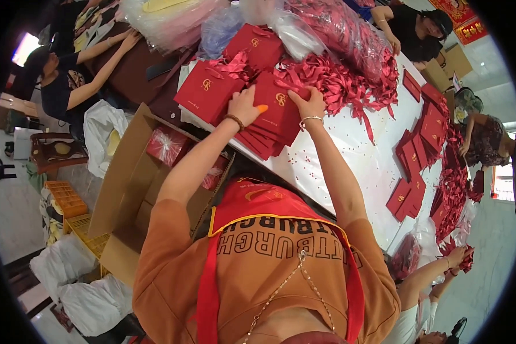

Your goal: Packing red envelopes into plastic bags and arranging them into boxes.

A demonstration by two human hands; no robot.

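Note:
Both of my hands are on a red paper gift bag [276,109] with a gold emblem, which lies on a fanned stack of flat red bags [259,144] at the table's near edge. My left hand [246,109], with an orange cover on the thumb, grips the bag's upper left edge. My right hand [309,104] pinches its upper right edge, thumb on the front and fingers partly hidden behind. Just left is another stack of red bags [207,92] with ribbon handles. A heap of loose red ribbons [344,86] lies beyond my right hand.
An open cardboard box [120,178] with wrapped red bundles [167,146] stands below the table edge at left. More red bags [413,155] and ribbons lie along the right of the white table [338,149]. Plastic-wrapped bundles [338,28] sit at the back. Several other people work around the table.

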